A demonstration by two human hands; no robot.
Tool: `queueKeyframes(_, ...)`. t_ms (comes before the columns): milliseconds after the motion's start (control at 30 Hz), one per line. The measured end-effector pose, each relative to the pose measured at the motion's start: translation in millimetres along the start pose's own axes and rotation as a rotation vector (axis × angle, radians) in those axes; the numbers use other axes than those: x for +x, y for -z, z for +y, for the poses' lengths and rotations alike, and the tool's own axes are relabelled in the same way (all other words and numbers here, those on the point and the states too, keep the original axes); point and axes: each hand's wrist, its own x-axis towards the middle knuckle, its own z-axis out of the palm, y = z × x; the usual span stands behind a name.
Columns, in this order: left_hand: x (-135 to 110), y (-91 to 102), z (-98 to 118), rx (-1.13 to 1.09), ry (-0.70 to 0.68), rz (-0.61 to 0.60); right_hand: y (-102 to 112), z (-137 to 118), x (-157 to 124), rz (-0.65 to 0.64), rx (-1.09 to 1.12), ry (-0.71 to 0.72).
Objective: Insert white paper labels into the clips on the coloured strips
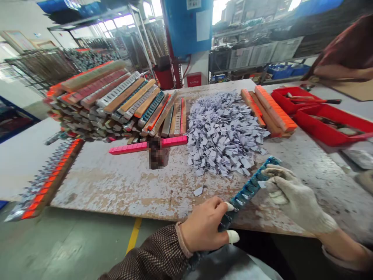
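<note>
A dark blue-green slotted strip (247,189) slants up to the right over the front of the table. My left hand (206,224), with white covers on thumb and finger, grips its near end. In a white glove, my right hand (294,194) is closed at the strip's far end, pinching a small pale metal-like piece (262,184) against it. A few similar pieces sit in the strip's slots. Beyond lies a large heap of small grey-white flat pieces (224,132), and one loose piece (198,191) rests nearer to me.
Stacked wood-backed strips (107,103) fill the back left. A pink strip (128,148) lies before them, and an orange strip with pieces (49,179) at the left edge. Orange strips (274,107) and red trays (335,124) stand right, near another person's arm (344,72).
</note>
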Motion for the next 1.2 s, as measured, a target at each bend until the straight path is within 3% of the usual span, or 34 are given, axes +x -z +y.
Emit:
queueKeyframes(200, 0, -4.1, -1, -0.069, 0.054, -0.02, -2, 15, -2, -0.077, -0.872, 0.685)
queueKeyframes(267, 1, -4.3, -2, -0.083, 0.051, -0.015, -9, 11, -1, -0.115, -1.006, 0.784)
queueKeyframes(433, 1, -5.2, -4, -0.119, 0.053, -0.015, -20, 3, 8, -0.24, -1.08, 0.792)
queueKeyframes(633, 2, 3.4, -6, -0.09, 0.008, -0.045, -17, 14, 15, -0.298, -1.046, 0.793)
queueKeyframes(700, 10, 9.9, -8, -0.041, 0.018, -0.041, -16, 19, 14, -0.276, -1.017, 0.784)
queueKeyframes(767, 26, 15.4, -12, 0.09, 0.041, 0.047, -16, 24, 12, -0.242, -0.996, 0.783)
queueKeyframes(833, 49, 18.0, -18, 0.287, 0.039, 0.159, -16, 26, 10, -0.206, -0.995, 0.782)
queueKeyframes(933, 87, 16.1, -29, 0.48, -0.017, 0.181, -14, 26, 7, -0.128, -0.979, 0.753)
queueKeyframes(1067, 113, 12.5, -46, 0.446, -0.039, 0.193, -6, 25, 1, -0.017, -0.912, 0.712)
queueKeyframes(1200, 105, 14.4, -63, 0.312, 0.029, 0.31, 4, 28, -1, 0.045, -0.865, 0.73)
